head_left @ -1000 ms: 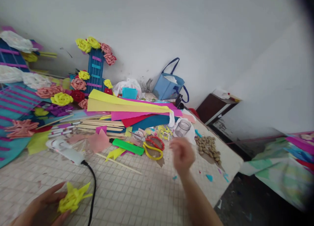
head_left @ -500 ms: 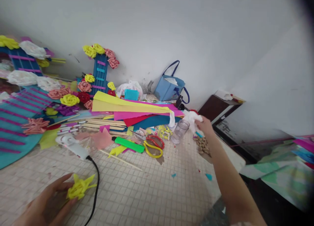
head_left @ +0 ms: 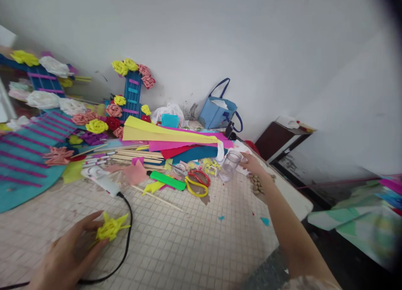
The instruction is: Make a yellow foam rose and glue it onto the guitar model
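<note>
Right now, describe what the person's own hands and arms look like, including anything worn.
The left hand and right hand are ungloved, with no rings visible. The right forearm is bare, without a visible watch or bracelet; blurred pale fabric, probably a sleeve, shows near its elbow end. No sleeve shows on the left.
</note>
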{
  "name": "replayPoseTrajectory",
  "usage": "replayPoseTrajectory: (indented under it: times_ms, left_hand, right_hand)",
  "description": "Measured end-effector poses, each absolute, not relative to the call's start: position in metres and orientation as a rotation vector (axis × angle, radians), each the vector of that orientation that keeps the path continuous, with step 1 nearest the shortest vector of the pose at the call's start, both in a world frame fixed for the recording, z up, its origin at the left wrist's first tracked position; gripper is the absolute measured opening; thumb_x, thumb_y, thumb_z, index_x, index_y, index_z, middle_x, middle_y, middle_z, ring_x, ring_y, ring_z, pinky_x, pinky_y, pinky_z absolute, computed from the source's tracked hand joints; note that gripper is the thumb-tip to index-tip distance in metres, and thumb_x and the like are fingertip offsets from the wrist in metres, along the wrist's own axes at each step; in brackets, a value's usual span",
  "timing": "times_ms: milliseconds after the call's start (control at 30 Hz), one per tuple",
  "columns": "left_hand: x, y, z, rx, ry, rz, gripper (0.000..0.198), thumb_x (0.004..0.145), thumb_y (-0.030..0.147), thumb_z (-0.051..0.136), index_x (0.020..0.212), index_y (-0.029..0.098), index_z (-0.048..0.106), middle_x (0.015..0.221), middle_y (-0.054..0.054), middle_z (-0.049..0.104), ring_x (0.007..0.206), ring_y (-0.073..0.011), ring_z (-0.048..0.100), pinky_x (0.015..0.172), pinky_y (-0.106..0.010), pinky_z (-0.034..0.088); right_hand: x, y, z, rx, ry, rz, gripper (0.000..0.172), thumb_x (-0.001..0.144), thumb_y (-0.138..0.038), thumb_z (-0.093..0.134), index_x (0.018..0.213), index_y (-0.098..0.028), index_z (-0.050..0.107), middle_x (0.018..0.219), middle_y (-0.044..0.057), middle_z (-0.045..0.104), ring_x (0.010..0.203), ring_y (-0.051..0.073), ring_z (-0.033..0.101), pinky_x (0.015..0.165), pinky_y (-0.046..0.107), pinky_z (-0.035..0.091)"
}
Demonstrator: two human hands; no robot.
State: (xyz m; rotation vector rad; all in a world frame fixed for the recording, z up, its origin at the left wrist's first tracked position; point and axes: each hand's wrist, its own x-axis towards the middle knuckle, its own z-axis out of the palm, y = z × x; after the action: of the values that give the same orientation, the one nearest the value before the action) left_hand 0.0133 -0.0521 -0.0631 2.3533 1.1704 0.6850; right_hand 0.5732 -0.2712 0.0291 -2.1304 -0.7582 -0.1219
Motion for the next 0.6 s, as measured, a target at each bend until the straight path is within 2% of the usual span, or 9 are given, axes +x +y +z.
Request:
replayPoseTrajectory:
  times_ms: [67, 133, 233, 300, 367, 500, 600]
  left_hand:
    - [0.013, -0.053, -0.058, 2.363, 1.130, 0.645, 0.045, 0.081, 0.058, 0.045, 0.121, 0.039, 0.038, 0.098, 0.002, 0.067, 0.095, -0.0255, 0.066, 0.087, -0.045, 0.052]
    - [0.013, -0.055, -0.051, 2.426, 1.067, 0.613, 0.044, 0.081, 0.054, 0.050, 0.119, 0.035, 0.039, 0.103, 0.000, 0.066, 0.097, -0.0256, 0.065, 0.087, -0.044, 0.052]
    - [0.014, -0.058, -0.040, 2.433, 1.020, 0.635, 0.042, 0.083, 0.048, 0.050, 0.119, 0.029, 0.041, 0.105, -0.002, 0.065, 0.096, -0.0230, 0.065, 0.086, -0.038, 0.052]
    - [0.015, -0.061, -0.035, 2.407, 0.986, 0.720, 0.045, 0.083, 0.047, 0.051, 0.121, 0.026, 0.041, 0.099, -0.003, 0.066, 0.092, -0.0216, 0.066, 0.083, -0.035, 0.053]
    - [0.016, -0.062, -0.033, 2.393, 0.942, 0.776, 0.045, 0.083, 0.046, 0.051, 0.121, 0.024, 0.041, 0.098, -0.003, 0.065, 0.093, -0.0212, 0.066, 0.083, -0.034, 0.052]
    - [0.014, -0.062, -0.034, 2.396, 0.939, 0.836, 0.047, 0.082, 0.043, 0.053, 0.124, 0.025, 0.041, 0.097, -0.002, 0.064, 0.094, -0.0208, 0.064, 0.085, -0.036, 0.050]
    - [0.013, -0.061, -0.032, 2.382, 0.942, 0.865, 0.047, 0.082, 0.041, 0.053, 0.124, 0.024, 0.041, 0.096, -0.002, 0.064, 0.095, -0.0217, 0.063, 0.085, -0.039, 0.048]
  right_hand:
    - [0.559, -0.274, 0.026, -2.077, -0.753, -0.158, 0.051, 0.055, -0.040, 0.076, 0.099, -0.016, 0.064, 0.089, 0.005, 0.065, 0.040, 0.005, 0.046, 0.037, 0.020, 0.036]
    - [0.542, -0.277, 0.030, -1.997, -0.710, -0.267, 0.050, 0.069, -0.047, 0.064, 0.108, -0.016, 0.059, 0.099, 0.008, 0.063, 0.042, 0.005, 0.046, 0.037, 0.021, 0.036]
    - [0.507, -0.276, 0.044, -1.807, -0.637, -0.490, 0.041, 0.088, -0.047, 0.040, 0.111, -0.015, 0.053, 0.093, 0.006, 0.061, 0.044, 0.005, 0.040, 0.040, 0.021, 0.034]
    - [0.475, -0.267, 0.054, -1.575, -0.642, -0.638, 0.032, 0.090, -0.043, 0.043, 0.102, -0.016, 0.057, 0.084, 0.003, 0.060, 0.043, 0.005, 0.039, 0.041, 0.021, 0.032]
    - [0.435, -0.252, 0.060, -1.491, -0.757, -0.569, 0.027, 0.090, -0.040, 0.046, 0.097, -0.017, 0.059, 0.078, 0.001, 0.060, 0.044, 0.006, 0.041, 0.041, 0.020, 0.032]
    - [0.350, -0.208, 0.051, -1.457, -1.152, -0.183, 0.019, 0.091, -0.030, 0.046, 0.094, -0.019, 0.062, 0.076, 0.001, 0.062, 0.048, 0.008, 0.047, 0.045, 0.021, 0.040]
    - [0.297, -0.176, 0.034, -1.355, -1.557, -0.023, 0.017, 0.089, -0.020, 0.048, 0.096, -0.021, 0.063, 0.081, 0.003, 0.065, 0.070, 0.013, 0.060, 0.063, 0.026, 0.049]
